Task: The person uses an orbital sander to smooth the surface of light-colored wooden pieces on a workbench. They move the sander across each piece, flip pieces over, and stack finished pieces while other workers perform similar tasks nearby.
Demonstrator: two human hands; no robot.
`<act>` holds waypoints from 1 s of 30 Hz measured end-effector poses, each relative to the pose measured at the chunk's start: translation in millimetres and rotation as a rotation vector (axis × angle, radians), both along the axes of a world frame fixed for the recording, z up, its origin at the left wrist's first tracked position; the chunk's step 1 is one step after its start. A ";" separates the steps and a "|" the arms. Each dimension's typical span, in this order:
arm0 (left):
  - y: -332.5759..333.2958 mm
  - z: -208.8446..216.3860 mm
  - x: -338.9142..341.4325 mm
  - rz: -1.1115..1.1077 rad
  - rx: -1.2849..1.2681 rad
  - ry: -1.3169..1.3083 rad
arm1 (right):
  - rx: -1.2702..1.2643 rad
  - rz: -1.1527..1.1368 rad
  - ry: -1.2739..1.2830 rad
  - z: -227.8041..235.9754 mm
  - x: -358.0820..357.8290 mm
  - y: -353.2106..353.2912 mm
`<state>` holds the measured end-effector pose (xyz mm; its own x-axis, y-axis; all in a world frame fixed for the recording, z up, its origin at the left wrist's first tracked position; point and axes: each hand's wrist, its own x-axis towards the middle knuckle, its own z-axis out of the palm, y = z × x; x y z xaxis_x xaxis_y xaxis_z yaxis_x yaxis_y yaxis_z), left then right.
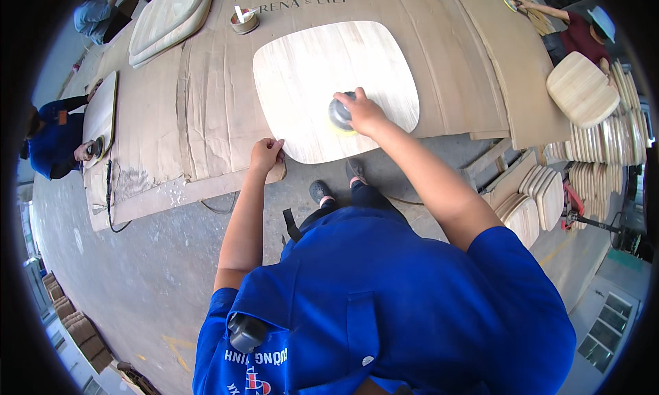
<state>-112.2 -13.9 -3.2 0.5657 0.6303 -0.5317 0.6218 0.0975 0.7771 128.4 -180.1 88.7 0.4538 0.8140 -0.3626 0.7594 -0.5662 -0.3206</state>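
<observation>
A pale wooden board [322,65] with rounded corners lies flat on the cardboard-covered table in front of me. My right hand [364,112] is wrapped over a round grey sander [339,115] with a yellowish pad, which rests on the board's near right part. At the board's near left corner, my left hand [266,155] is closed, thumb and fingers gripping its edge. The underside of the board and the fingers beneath it are hidden.
A small round tin [244,26] with a white-handled tool stands beyond the board. Stacked boards [168,21] lie at the far left. A co-worker [56,134] sands a board at left; another person [583,41] works at right, near piled boards [597,144]. A black cord [110,196] hangs off the table.
</observation>
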 end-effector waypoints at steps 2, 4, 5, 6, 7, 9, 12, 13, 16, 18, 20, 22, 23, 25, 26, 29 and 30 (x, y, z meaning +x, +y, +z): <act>-0.3 -5.5 -1.5 0.009 0.003 0.003 | -0.020 -0.100 -0.004 -0.7 39.5 -17.8; 0.4 -12.7 -3.2 0.004 0.017 -0.032 | -0.020 -0.186 0.002 -3.4 69.2 -33.1; 0.4 -16.7 -4.7 0.019 0.023 -0.070 | -0.015 -0.242 0.000 -4.6 80.6 -41.3; 1.3 -20.6 -7.1 -0.005 0.063 -0.071 | -0.016 -0.317 -0.011 -3.8 92.4 -49.4; 1.5 -24.9 -6.7 0.002 0.070 -0.076 | 0.001 -0.360 0.013 -4.8 96.6 -56.8; 4.3 -32.1 -6.9 -0.049 0.162 -0.028 | -0.035 -0.351 0.030 -4.7 94.5 -70.0; 5.3 -38.9 -7.1 0.004 0.187 0.003 | 0.006 -0.191 0.025 -7.2 56.1 -94.0; 3.5 -39.5 -11.8 0.003 0.181 -0.047 | 0.027 -0.097 0.007 -7.2 42.5 -103.6; 2.2 -39.9 -10.7 -0.015 0.331 0.034 | 0.045 0.116 -0.002 -7.3 24.8 -119.6; -0.5 -37.2 -7.4 -0.009 0.392 0.059 | 0.051 0.167 -0.010 -7.7 36.3 -119.8; -7.0 -31.5 -6.2 0.045 0.377 0.143 | 0.053 0.108 -0.033 -7.4 63.0 -111.7; -17.3 -25.6 -3.0 0.115 0.334 0.183 | 0.032 0.071 -0.019 -8.6 91.2 -97.3; -25.2 -22.7 -2.2 0.157 0.366 0.160 | 0.044 0.068 -0.006 -7.9 109.5 -89.1; -45.1 -18.3 3.4 0.330 0.293 0.073 | 0.089 0.052 -0.033 -6.4 142.5 -75.1; -53.4 -17.3 7.9 0.392 0.288 0.152 | 0.047 0.040 -0.022 -6.6 160.4 -65.5; -82.6 -14.2 17.9 0.562 0.286 0.233 | 0.064 -0.026 -0.075 -11.1 206.3 -48.8; -92.1 -14.0 20.6 0.579 0.313 0.231 | 0.086 -0.078 -0.097 -15.2 220.6 -47.6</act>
<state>-91.6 -105.9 -17.2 -0.0134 0.9395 -0.3424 0.6901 0.2564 0.6767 349.0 -227.6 73.5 0.5461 0.8012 -0.2446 0.7440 -0.5981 -0.2979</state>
